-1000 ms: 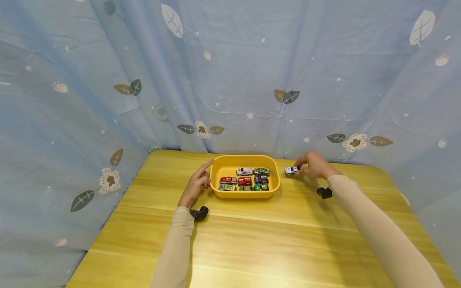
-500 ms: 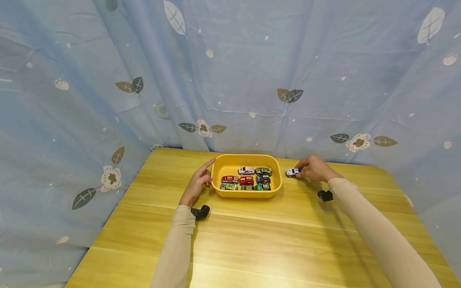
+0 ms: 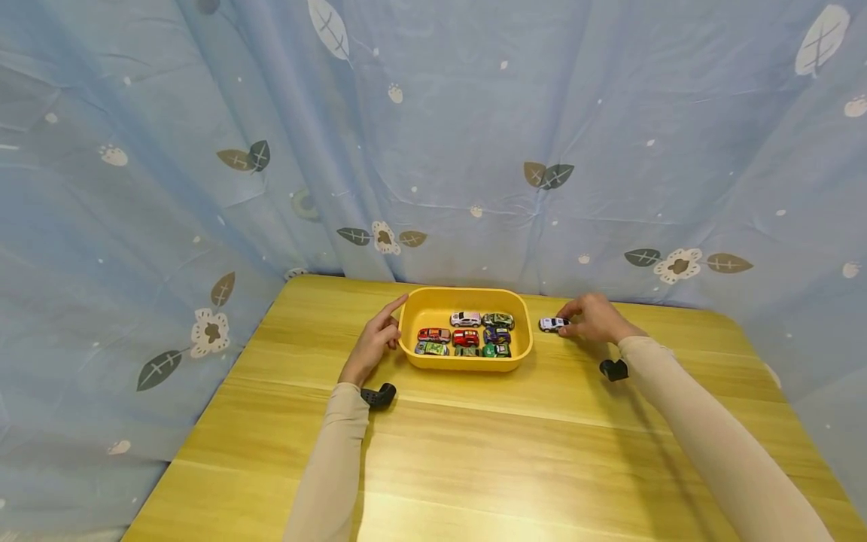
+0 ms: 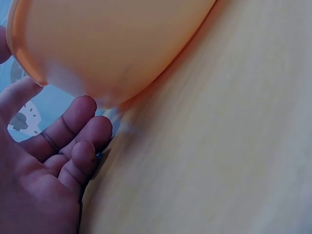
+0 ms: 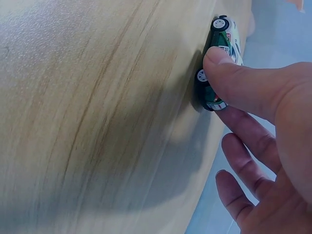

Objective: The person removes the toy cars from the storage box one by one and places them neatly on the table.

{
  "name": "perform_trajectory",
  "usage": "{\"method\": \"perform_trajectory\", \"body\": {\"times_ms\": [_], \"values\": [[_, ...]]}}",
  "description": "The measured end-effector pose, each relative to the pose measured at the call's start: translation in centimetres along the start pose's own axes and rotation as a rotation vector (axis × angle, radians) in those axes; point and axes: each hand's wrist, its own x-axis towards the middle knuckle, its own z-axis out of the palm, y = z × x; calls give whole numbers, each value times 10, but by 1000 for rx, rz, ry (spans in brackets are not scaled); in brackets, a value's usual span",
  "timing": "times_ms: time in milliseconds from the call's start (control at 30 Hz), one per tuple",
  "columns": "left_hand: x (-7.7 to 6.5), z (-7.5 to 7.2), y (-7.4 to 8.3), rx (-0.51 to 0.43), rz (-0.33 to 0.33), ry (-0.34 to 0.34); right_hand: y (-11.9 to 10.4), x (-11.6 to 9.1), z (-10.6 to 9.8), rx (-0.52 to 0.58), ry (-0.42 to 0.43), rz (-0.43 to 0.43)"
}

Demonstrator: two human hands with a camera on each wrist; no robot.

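The yellow plastic bin (image 3: 467, 363) sits near the table's back edge, with several small toy cars inside, among them a red car (image 3: 465, 338) and a white car (image 3: 465, 320). My left hand (image 3: 371, 346) is at the bin's left end; its outstretched index finger and another digit touch the rim, while the other fingers bend loosely beside the outer wall. To the right of the bin, my right hand (image 3: 596, 319) pinches a toy car (image 3: 552, 324), white on top with a dark green side. In the right wrist view the thumb (image 5: 218, 57) covers part of that side.
The wooden table (image 3: 474, 459) reaches back to a blue leaf-patterned curtain (image 3: 460, 135). Black wrist mounts (image 3: 379, 396) stick out beneath both forearms.
The view has shifted slightly, so everything sits a little differently in the frame. Both hands, the bin and the pinched toy car keep nearly the same places on the table.
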Motion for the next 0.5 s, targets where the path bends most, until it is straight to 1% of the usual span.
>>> {"method": "perform_trajectory", "body": {"times_ms": [133,367,500], "values": [[1,1,-1,14,13,-2,2,0,1,3,8,10],[3,-1,-3,32,23,2,5,2,4,-9,39,2],[2,1,-3,35,20,-2,4,0,6,-1,34,-2]]}}
